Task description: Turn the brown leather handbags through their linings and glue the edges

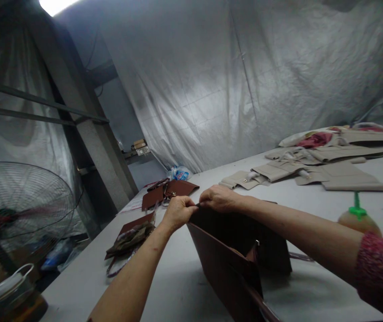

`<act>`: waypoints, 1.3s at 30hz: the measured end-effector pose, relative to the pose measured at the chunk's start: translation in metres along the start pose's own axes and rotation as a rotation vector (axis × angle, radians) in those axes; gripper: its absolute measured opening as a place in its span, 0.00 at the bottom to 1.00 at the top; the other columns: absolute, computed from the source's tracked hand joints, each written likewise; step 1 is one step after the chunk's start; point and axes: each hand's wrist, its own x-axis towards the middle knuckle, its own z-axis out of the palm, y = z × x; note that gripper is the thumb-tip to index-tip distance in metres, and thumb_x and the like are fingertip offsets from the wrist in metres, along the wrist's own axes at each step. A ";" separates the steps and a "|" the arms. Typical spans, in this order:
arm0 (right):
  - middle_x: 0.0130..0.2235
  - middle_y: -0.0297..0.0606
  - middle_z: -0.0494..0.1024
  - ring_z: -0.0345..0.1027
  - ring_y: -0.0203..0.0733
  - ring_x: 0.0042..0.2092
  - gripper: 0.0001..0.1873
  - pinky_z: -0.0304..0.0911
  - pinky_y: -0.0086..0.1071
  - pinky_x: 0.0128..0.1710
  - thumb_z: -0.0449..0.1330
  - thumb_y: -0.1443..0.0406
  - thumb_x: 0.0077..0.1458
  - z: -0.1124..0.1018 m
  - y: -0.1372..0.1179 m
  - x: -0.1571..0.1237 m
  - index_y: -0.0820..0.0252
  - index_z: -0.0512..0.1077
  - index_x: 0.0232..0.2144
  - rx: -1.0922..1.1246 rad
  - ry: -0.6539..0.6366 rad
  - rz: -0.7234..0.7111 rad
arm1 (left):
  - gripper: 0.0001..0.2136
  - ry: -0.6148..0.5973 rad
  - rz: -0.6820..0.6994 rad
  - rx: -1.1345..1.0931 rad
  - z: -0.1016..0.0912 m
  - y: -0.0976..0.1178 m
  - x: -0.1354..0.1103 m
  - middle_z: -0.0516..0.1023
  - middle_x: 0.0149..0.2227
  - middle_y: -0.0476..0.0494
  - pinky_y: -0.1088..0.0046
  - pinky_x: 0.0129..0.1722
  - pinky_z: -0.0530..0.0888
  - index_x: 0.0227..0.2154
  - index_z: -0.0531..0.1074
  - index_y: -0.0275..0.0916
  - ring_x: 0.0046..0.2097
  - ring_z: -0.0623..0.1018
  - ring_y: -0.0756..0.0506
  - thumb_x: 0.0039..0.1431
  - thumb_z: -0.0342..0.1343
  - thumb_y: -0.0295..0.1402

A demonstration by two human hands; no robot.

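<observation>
A brown leather bag [231, 264] stands on the white table [312, 201] in front of me. My left hand [177, 211] is closed in a pinch on the far top edge of the bag. Touching it from the right, my right hand [219, 198] is also closed on that same top edge. Both forearms reach over the bag. A strap [299, 256] sticks out from the bag's right side.
Brown leather pieces [169, 191] and a crumpled cloth [129, 239] lie left of the bag. Beige cut pieces [312, 170] are spread at the back right. A glue bottle with a green nozzle [358, 217] stands on the right. A fan [17, 201] and a jar [10, 293] are at the left.
</observation>
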 end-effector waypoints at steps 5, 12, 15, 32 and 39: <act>0.31 0.40 0.81 0.70 0.40 0.32 0.15 0.51 0.30 0.28 0.54 0.63 0.55 0.007 -0.006 0.001 0.56 0.81 0.33 -0.046 0.063 0.058 | 0.09 -0.049 -0.025 -0.011 -0.001 0.002 0.001 0.77 0.23 0.48 0.76 0.27 0.63 0.27 0.81 0.36 0.27 0.72 0.49 0.46 0.62 0.36; 0.34 0.40 0.82 0.71 0.40 0.34 0.16 0.51 0.30 0.29 0.53 0.66 0.54 0.011 -0.009 -0.006 0.55 0.81 0.35 -0.084 0.086 0.063 | 0.09 -0.029 0.120 0.158 -0.002 0.013 0.001 0.78 0.23 0.46 0.75 0.30 0.64 0.24 0.81 0.36 0.29 0.74 0.48 0.50 0.57 0.34; 0.33 0.40 0.81 0.70 0.39 0.33 0.16 0.51 0.29 0.28 0.52 0.65 0.55 0.006 -0.010 -0.008 0.57 0.81 0.35 -0.087 0.061 0.061 | 0.10 -0.043 0.158 0.155 -0.002 0.012 0.000 0.78 0.23 0.46 0.75 0.30 0.64 0.24 0.81 0.36 0.28 0.74 0.48 0.51 0.57 0.35; 0.36 0.51 0.79 0.73 0.50 0.37 0.28 0.58 0.33 0.32 0.41 0.51 0.65 -0.024 0.007 -0.060 0.62 0.75 0.41 -0.105 -0.110 0.235 | 0.07 0.008 -0.034 0.120 -0.004 0.002 0.000 0.78 0.25 0.47 0.75 0.29 0.65 0.24 0.78 0.38 0.30 0.75 0.47 0.49 0.58 0.34; 0.54 0.43 0.72 0.69 0.51 0.51 0.25 0.62 0.40 0.51 0.46 0.50 0.63 -0.010 -0.013 -0.157 0.51 0.65 0.57 0.203 0.034 0.351 | 0.07 0.047 -0.109 0.034 0.003 -0.011 0.011 0.81 0.28 0.44 0.75 0.30 0.68 0.28 0.80 0.37 0.30 0.76 0.46 0.47 0.58 0.31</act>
